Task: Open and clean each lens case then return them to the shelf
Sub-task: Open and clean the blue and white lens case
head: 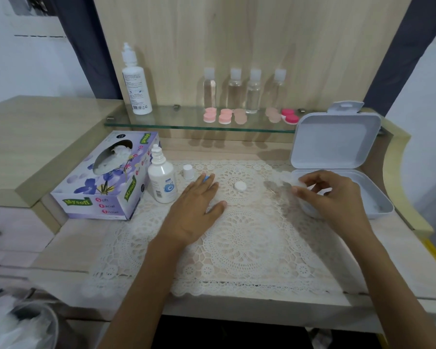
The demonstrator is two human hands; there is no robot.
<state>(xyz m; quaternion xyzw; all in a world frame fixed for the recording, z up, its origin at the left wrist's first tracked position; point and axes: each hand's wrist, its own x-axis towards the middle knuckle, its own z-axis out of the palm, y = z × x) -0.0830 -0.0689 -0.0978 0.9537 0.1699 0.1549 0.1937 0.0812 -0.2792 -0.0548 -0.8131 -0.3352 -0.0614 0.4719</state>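
Several pink lens cases (224, 116) and a darker pink one (290, 116) sit on the glass shelf (186, 124). My left hand (194, 210) lies flat on the lace mat, its fingers covering a blue lens case part (206, 178). A white round cap (239, 186) lies on the mat between my hands. My right hand (330, 197) pinches a white tissue wad (301, 182) at the edge of the open white box (337, 147). Whether a case part is in the tissue is hidden.
A tissue box (106, 180) stands at left, with a small solution bottle (163, 182) and its loose cap (188, 171) beside it. A tall bottle (136, 81) and several clear bottles (244, 90) stand on the shelf. A bin with a plastic bag (18, 323) sits at lower left.
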